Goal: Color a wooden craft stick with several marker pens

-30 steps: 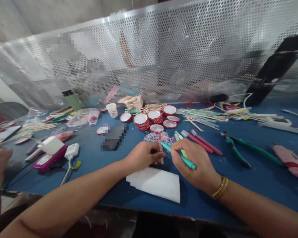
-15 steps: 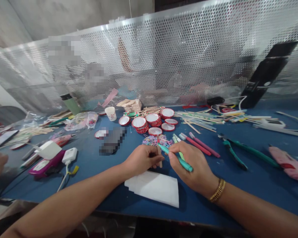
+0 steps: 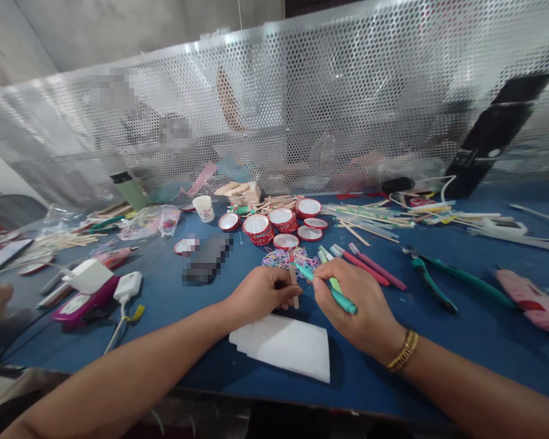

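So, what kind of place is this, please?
Most likely a craft workbench in a workshop. A blue table holds wooden sticks, red-rimmed lids and pliers, with a perforated metal screen behind it. The left hand holds a stick and the right hand a teal marker.

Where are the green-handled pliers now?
Head view, right side: the green-handled pliers lie on the table between the pink markers and the pink glue gun.

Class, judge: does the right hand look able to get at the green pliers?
Probably yes: the green pliers lie beside the right hand on open table, nothing between, though it grips a teal marker.
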Tool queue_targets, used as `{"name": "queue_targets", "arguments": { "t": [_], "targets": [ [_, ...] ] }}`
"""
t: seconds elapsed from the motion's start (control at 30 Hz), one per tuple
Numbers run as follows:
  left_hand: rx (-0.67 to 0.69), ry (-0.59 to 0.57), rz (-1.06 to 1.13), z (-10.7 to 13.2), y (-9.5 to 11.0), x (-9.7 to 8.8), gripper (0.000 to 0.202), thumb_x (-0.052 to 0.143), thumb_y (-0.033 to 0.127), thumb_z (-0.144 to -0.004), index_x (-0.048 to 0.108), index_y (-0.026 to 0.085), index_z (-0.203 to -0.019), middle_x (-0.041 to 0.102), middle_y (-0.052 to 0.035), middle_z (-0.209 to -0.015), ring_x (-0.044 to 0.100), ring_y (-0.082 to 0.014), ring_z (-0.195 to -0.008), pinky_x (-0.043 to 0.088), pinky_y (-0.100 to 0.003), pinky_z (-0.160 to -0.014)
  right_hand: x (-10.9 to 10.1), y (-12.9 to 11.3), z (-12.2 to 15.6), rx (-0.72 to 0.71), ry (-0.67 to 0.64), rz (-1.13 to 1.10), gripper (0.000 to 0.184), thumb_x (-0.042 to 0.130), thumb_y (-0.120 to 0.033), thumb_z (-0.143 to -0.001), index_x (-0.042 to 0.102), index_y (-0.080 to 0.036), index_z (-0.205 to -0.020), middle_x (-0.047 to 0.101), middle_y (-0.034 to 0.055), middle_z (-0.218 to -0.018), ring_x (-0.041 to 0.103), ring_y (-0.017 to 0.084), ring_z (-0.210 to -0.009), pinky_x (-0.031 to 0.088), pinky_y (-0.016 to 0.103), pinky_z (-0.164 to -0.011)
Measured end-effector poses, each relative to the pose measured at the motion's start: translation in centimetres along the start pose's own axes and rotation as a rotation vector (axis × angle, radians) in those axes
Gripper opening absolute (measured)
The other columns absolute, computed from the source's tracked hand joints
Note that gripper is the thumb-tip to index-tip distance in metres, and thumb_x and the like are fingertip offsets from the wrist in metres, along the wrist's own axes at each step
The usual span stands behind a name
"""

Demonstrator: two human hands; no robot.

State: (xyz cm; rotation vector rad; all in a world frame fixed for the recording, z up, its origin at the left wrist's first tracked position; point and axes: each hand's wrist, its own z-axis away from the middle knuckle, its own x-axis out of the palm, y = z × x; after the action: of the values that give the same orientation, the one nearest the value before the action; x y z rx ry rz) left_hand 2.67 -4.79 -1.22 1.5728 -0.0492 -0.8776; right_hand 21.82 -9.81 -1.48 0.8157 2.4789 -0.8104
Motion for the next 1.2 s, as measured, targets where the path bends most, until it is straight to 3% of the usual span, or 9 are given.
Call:
{"name": "queue_targets", "arguments": {
  "t": [1.2],
  "targets": [
    [0.033,-0.020,-0.030,0.02,0.07,-0.11,0.031,0.060,0.042,-0.086,0.063,0.016,-0.070,0.064,-0.0008,-0.064,0.060,-0.0124,-0.059,0.046,-0.022,-0.055,0.46,0.12,0.05,-0.026,-0.003,-0.047,0.004,0.052,-0.021,-0.090,0.053,-0.021,-0.086,0.063,0.0028,-0.079,0.059,0.018,-0.074,0.047,0.032,-0.069]
  ]
}}
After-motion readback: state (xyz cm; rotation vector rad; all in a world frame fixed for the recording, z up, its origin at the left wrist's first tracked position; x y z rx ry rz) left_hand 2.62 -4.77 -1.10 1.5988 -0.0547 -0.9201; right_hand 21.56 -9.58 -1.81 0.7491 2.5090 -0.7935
